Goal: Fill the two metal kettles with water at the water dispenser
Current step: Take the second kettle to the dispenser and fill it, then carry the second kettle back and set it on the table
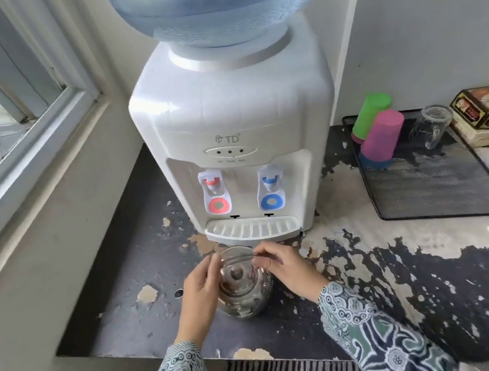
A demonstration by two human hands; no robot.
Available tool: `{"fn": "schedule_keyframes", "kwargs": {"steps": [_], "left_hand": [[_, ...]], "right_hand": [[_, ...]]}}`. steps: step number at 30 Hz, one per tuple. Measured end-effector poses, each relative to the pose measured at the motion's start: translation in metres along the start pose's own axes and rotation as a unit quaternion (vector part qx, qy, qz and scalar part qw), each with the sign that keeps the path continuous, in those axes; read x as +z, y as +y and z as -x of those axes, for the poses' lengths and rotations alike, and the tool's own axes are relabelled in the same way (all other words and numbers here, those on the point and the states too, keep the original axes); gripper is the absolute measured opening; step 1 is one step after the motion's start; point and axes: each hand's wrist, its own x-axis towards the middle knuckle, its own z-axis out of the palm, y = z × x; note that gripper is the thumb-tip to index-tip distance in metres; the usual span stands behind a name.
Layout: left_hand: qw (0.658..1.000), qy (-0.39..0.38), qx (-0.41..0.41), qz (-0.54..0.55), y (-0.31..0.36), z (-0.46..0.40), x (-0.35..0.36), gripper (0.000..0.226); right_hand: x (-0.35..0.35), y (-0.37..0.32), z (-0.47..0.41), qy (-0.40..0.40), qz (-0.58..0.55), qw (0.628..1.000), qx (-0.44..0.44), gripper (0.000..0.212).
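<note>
Steel-bright round metal kettle (243,287) sits before white water dispenser (240,153); left hand (200,294) and right hand (287,267) pinch its thin wire handle (236,258).

The water bottle (220,0) runs off the top edge. The kettle's (243,287) handle blurs between the fingers (262,255); only one kettle shows. The dispenser's (234,115) indicator labels are unreadable.

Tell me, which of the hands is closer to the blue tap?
Right. The right hand sits at the kettle's right side, roughly below the blue tap; the left hand is on the kettle's far side, under the red tap.
</note>
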Motion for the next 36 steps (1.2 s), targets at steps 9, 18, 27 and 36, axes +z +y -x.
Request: {"fn": "schedule_keyframes", "kwargs": {"steps": [9, 18, 27, 36], "left_hand": [[0.999, -0.028, 0.011, -0.023, 0.043, 0.031, 0.048, 0.053], [0.981, -0.172, 0.081, 0.032, 0.112, 0.152, 0.165, 0.047], [0.904, -0.405, 0.124, 0.066, 0.183, 0.291, 0.297, 0.047], [0.768, -0.607, 0.192, 0.071, 0.263, 0.410, 0.433, 0.046]], "right_hand": [[-0.054, -0.011, 0.075, -0.028, 0.018, 0.999, 0.004, 0.017], [-0.133, -0.005, 0.279, 0.087, 0.045, 0.994, 0.043, 0.015], [-0.182, 0.010, 0.512, 0.283, 0.003, 0.956, 0.082, 0.019], [-0.217, 0.012, 0.691, 0.511, -0.013, 0.848, 0.138, 0.014]]}}
